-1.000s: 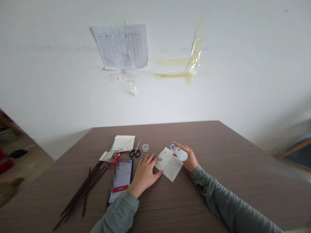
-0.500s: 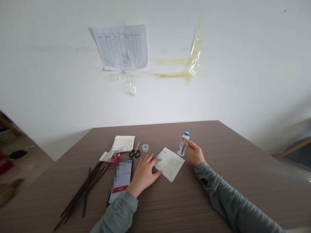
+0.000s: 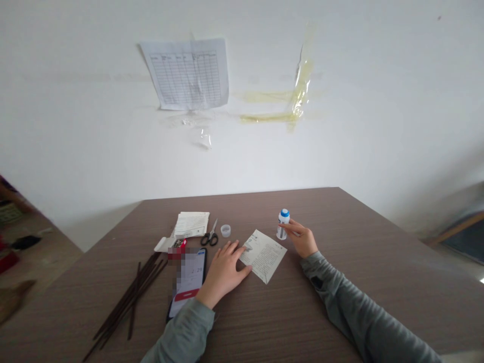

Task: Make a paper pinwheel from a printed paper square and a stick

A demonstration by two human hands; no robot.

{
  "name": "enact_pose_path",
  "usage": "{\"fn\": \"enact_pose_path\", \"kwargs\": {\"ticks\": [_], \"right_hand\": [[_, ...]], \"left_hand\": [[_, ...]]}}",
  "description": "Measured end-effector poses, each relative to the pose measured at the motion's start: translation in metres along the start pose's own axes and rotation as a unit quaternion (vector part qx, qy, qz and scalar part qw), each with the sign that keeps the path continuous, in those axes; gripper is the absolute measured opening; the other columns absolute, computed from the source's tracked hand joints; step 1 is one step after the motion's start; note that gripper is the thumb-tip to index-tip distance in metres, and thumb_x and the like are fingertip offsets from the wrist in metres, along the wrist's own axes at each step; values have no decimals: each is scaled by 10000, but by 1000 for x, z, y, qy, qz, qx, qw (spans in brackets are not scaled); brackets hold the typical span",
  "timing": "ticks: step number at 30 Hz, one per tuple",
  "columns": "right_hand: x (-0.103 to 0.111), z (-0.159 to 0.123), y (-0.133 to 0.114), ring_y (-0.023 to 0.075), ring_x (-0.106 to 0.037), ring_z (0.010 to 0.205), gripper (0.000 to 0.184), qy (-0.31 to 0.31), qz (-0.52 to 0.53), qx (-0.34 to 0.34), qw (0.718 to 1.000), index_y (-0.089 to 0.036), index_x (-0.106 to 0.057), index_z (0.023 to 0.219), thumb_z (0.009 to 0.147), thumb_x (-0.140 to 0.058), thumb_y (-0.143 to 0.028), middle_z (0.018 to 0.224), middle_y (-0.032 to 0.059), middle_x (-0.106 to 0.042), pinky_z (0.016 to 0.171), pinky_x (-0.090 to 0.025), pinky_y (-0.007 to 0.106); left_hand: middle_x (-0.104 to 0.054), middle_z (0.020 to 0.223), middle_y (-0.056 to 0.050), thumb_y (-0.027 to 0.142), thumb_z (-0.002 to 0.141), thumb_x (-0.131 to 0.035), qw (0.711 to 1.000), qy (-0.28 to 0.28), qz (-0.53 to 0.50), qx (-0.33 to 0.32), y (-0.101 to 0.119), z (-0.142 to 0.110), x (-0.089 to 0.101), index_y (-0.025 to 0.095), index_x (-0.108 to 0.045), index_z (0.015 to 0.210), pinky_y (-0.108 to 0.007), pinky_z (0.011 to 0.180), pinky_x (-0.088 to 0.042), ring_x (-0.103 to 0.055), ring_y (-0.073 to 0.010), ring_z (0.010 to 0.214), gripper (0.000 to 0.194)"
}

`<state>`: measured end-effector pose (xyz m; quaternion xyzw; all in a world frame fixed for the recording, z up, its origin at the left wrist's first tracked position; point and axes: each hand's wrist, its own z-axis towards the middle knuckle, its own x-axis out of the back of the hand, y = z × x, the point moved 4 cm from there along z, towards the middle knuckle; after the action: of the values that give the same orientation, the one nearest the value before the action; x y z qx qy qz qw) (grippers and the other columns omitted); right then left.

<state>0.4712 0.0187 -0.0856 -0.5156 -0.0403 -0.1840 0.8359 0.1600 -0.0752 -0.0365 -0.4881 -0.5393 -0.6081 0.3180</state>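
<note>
A square of printed paper point(image 3: 264, 256) lies turned cornerwise on the table, a crease line showing near its front corner. My left hand point(image 3: 225, 269) rests flat with fingers spread, its fingertips and thumb at the paper's left edge. Beyond the paper's right side, my right hand point(image 3: 302, 239) has its fingers closed on a white glue bottle point(image 3: 282, 232) with a blue top. The bottle looks upright; whether its base touches the table I cannot tell. Part of its label is hidden by the fingers.
Left of the paper are a small translucent cap point(image 3: 226, 231), black-handled scissors point(image 3: 210, 237), a paper stack point(image 3: 192, 223), a red and white box point(image 3: 177, 247) and a phone point(image 3: 191, 277). Several dark thin sticks point(image 3: 128, 302) lie farther left. A wall point(image 3: 264, 161) stands behind the table.
The glue bottle has gone from leaning to nearly upright, its blue top shifting slightly left. My right hand has turned with it. My left hand and the paper stay put.
</note>
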Motion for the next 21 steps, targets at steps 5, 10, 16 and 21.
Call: {"fn": "enact_pose_path", "kwargs": {"ticks": [5,10,16,21], "right_hand": [[6,3,5,468,-935,1322,388,55,14,-16,998,-317,-820,860,902,-977,-669,1325,180,-994,1274,-718,724],[8,5,13,397,-939,1043,596,63,32,-57,996,-303,-825,1097,686,-1089,-646,1097,111,-982,1063,-778,629],[4,9,20,392,-952,988,471,9,37,-78,996,-282,-909,1124,727,-1054,-489,1086,114,-993,945,-804,573],[-12,26,12,401,-975,1012,411,-22,47,-86,995,-274,-935,1133,772,-1049,-433,1074,108,-1005,947,-818,562]], "left_hand": [[-588,2050,-156,441,1143,-870,1000,5,-6,-3,-2,0,0,309,-808,1804,-701,1619,-396,-509,-460,1948,677],[-585,2053,-161,473,1155,-873,1000,10,-3,0,-3,-1,0,305,-813,1798,-690,1621,-397,-500,-467,1952,667],[-580,2052,-178,460,1173,-865,1000,2,3,12,-5,-9,3,290,-798,1818,-692,1627,-384,-484,-469,1959,671],[-533,2079,-149,468,1186,-823,999,-28,19,18,-12,-16,7,306,-749,1876,-694,1634,-363,-446,-447,1980,713]]}}
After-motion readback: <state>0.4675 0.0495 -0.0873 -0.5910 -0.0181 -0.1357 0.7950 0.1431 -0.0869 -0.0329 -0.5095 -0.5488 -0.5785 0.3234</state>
